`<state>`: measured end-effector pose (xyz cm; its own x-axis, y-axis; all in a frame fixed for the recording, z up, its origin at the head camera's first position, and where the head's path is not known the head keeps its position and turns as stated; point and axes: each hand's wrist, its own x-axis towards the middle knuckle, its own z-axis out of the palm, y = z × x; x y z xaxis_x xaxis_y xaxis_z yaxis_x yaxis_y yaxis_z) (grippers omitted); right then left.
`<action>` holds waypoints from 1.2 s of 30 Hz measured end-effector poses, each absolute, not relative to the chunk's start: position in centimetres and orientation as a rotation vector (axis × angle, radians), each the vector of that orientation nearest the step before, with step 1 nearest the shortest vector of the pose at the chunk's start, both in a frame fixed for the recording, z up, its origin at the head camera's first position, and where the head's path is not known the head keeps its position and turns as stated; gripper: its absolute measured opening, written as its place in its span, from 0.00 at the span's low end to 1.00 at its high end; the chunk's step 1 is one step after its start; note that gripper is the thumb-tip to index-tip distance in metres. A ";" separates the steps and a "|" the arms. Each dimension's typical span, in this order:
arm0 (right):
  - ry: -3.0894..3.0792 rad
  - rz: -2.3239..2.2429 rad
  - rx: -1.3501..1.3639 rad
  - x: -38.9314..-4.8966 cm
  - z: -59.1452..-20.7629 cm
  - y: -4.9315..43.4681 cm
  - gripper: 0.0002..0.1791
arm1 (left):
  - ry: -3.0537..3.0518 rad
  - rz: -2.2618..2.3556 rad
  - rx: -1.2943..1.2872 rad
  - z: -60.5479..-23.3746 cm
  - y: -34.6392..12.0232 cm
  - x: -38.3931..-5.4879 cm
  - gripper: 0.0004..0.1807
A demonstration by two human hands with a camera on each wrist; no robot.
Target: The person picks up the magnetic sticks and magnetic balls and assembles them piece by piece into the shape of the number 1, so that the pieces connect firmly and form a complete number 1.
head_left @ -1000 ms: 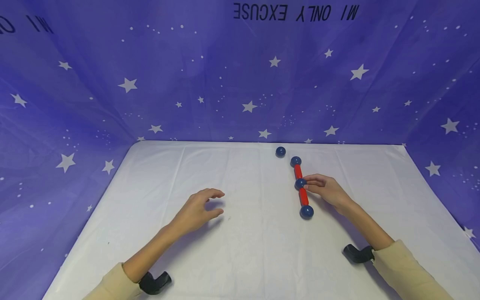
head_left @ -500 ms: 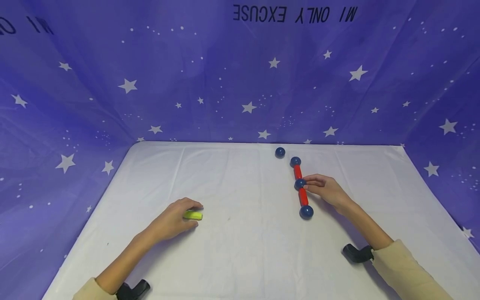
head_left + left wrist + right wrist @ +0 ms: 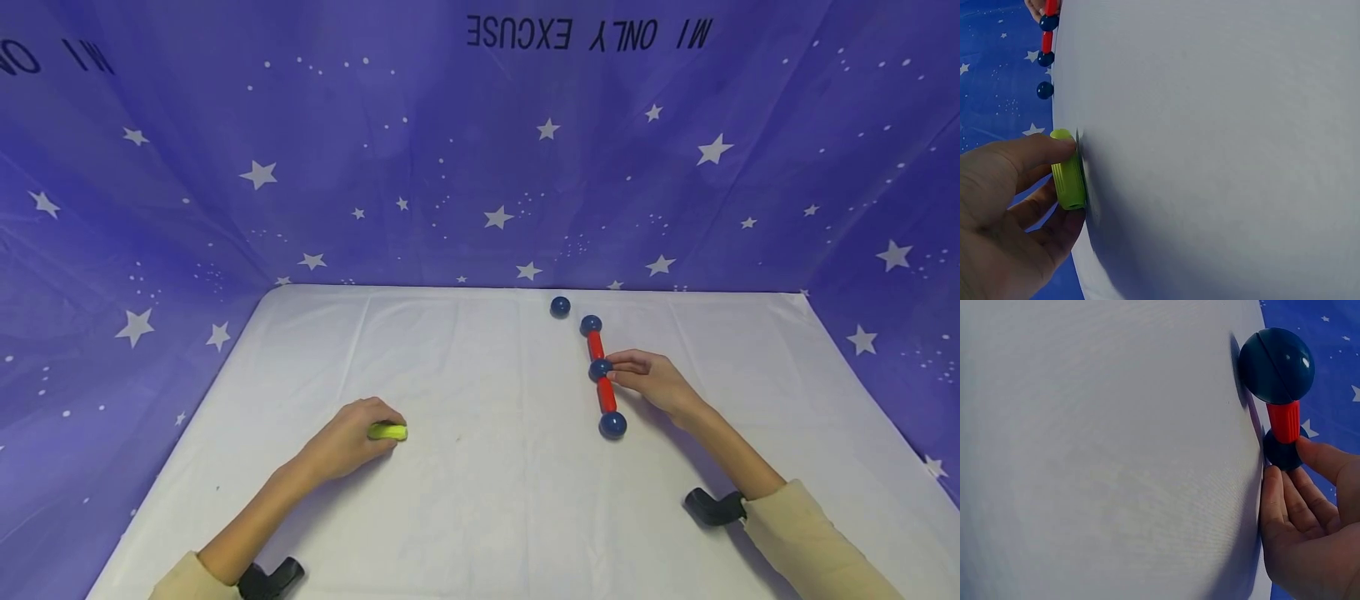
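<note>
On the left of the table, my left hand (image 3: 348, 437) grips a short yellow-green rod (image 3: 388, 432) between thumb and fingers. Ridges show along the rod (image 3: 1068, 175) in the left wrist view. My right hand (image 3: 656, 385) pinches the middle blue ball (image 3: 600, 369) of a straight chain. Two red rods (image 3: 607, 395) join that ball to a near blue ball (image 3: 612, 426) and a far blue ball (image 3: 591, 325). In the right wrist view the near ball (image 3: 1277, 365) is large, and the fingertips (image 3: 1274, 478) touch the ball behind it.
A loose blue ball (image 3: 560, 307) lies near the table's back edge, just left of the chain's far end. White cloth covers the table (image 3: 480, 500). A purple star-printed curtain (image 3: 450, 150) stands behind and at both sides.
My left hand has moved left and toward me, and its fingers have closed on the yellow-green rod. My right hand and the chain stay put.
</note>
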<state>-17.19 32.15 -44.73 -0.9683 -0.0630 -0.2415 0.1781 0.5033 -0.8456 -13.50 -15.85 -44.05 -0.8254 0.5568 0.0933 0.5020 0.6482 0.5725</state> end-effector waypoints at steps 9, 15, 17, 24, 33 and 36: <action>2.540 -1.428 0.094 -17.3 -44.9 32.3 0.26 | 2.723 1.072 0.899 -43.9 -13.9 -13.4 0.14; 2.539 -1.438 0.085 -17.4 -45.0 32.5 0.27 | 2.627 1.259 0.874 -43.8 -11.8 -13.5 0.12; 2.538 -1.441 0.081 -17.5 -45.1 32.6 0.27 | 2.577 1.323 0.831 -43.8 -11.0 -13.5 0.11; 2.531 -1.461 0.066 -17.6 -45.2 32.5 0.27 | 2.412 1.469 0.657 -43.6 -7.6 -13.4 0.14; 2.524 -1.481 0.058 -17.5 -45.1 32.5 0.26 | 2.203 1.526 0.656 -43.7 -2.8 -13.0 0.15; 2.519 -1.482 0.067 -17.5 -45.0 32.6 0.26 | 2.143 1.543 0.654 -43.7 -1.2 -12.8 0.15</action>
<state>-17.48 32.55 -45.02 -0.9753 -0.0710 -0.2094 0.1486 0.4907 -0.8585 -12.81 -1.18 -43.67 -0.8021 0.5940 -0.0608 0.1307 0.2741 0.9528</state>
